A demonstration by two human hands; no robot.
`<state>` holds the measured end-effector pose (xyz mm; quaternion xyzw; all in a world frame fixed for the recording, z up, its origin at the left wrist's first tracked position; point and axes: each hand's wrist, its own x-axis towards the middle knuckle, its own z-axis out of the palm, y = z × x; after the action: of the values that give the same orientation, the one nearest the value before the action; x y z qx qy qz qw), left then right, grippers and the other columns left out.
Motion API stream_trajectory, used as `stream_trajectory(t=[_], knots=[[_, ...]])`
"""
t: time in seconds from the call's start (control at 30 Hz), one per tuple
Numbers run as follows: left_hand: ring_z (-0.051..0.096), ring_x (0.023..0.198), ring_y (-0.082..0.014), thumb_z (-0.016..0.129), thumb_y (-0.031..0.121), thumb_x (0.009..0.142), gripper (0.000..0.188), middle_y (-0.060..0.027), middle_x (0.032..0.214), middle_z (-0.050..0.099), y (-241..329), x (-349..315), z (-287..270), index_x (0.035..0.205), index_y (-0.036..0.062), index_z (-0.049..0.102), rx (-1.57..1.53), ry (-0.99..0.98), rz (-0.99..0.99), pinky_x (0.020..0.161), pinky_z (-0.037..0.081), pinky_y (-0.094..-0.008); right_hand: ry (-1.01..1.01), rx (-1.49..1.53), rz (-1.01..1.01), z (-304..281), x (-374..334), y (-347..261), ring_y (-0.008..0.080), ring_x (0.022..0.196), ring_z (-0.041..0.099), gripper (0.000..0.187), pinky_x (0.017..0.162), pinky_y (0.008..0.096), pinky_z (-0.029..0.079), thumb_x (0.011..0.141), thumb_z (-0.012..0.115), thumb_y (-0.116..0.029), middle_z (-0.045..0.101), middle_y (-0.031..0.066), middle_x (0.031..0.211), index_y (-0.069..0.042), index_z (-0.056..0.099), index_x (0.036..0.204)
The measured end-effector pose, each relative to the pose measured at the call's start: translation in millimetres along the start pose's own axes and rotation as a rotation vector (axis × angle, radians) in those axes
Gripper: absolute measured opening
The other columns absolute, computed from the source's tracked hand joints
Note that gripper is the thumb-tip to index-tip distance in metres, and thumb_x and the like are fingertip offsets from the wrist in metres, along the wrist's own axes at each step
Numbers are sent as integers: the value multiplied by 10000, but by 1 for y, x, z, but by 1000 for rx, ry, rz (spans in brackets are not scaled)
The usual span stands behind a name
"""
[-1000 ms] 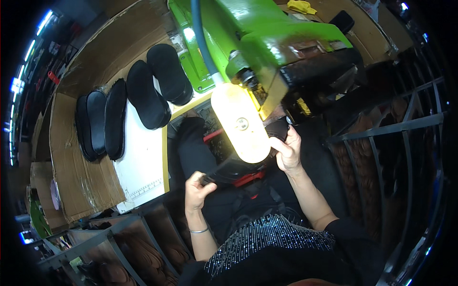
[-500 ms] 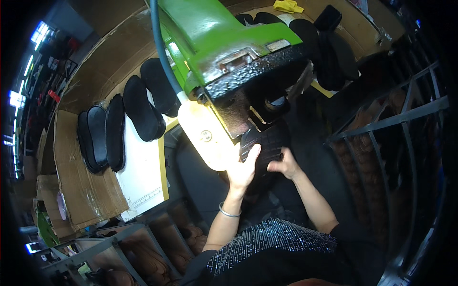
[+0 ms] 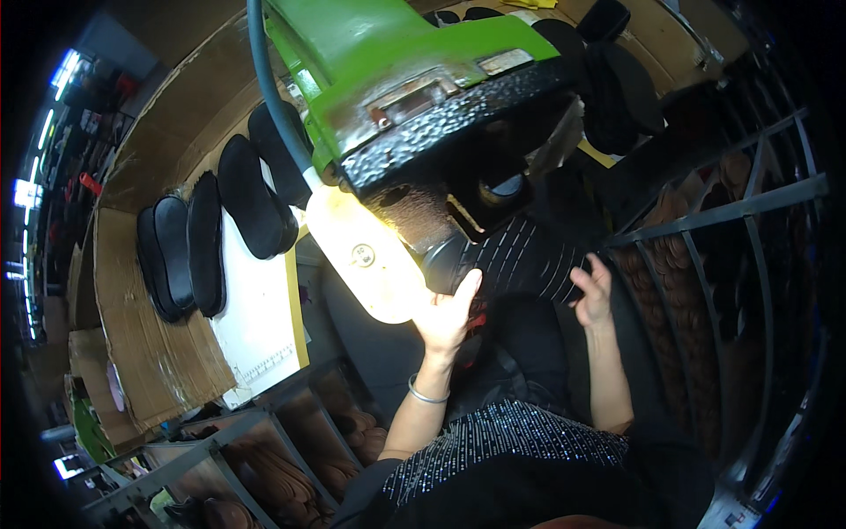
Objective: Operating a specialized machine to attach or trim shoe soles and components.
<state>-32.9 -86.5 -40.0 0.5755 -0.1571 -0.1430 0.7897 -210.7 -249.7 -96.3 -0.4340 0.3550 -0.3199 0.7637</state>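
A black shoe sole with rows of pale-edged grooves lies crosswise under the head of a green machine. My left hand is at the sole's near left edge, thumb pointing up against it. Its fingers are partly lost beside a bright, glowing lamp housing. My right hand grips the sole's right end with bent fingers, thumb toward the grooves. The machine's dark lower block hangs just above the sole and hides its far edge.
Several black soles stand along a cardboard wall on the left. More black soles lie at the far right. Metal racks with brown sole-shaped pieces flank me on the right and lower left. A grey hose runs down to the lamp.
The sole has swung from pointing toward me to lying crosswise, more of its grooves showing. My right hand has moved right with its end; my left hand has stayed nearly in place.
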Motion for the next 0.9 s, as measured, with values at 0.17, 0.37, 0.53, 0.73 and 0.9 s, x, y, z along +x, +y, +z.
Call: stream_trajectory(t=[0.17,0.37,0.53,0.73,0.9], knots=[[610,801,-148,760,-38,666,404,-84,913,653,15,17,-27,1044,-45,615,365,-87,102,772,494,-275,-111,-281,-146,32,42,-63,22,476,513,248,333,145,346,782,668,-90,596,-10,711,-12,559,992],[631,833,-154,722,-47,715,267,-100,922,671,44,21,-59,966,-64,634,72,-56,55,798,495,-276,-357,-303,-186,86,67,-79,5,522,520,257,359,125,329,756,687,-44,611,-3,741,-2,568,980],[623,771,-148,703,-54,696,266,-104,883,664,42,15,-120,949,-64,620,-152,-61,-123,756,496,-264,-501,-183,-198,124,53,-63,98,738,592,300,674,217,488,749,673,-18,631,59,864,26,567,1026],[567,689,-88,739,-29,709,220,-60,816,637,16,-8,-191,819,22,556,-306,-90,-306,638,456,-213,-653,-434,-398,169,26,-57,119,843,609,380,771,249,492,677,775,9,655,59,937,29,608,1017],[620,847,-114,782,17,700,361,-72,942,663,10,-10,-158,1020,-42,625,204,-512,-558,801,498,-253,-524,-322,-477,176,23,-31,87,680,610,375,662,234,518,623,846,-64,661,45,775,20,618,908]])
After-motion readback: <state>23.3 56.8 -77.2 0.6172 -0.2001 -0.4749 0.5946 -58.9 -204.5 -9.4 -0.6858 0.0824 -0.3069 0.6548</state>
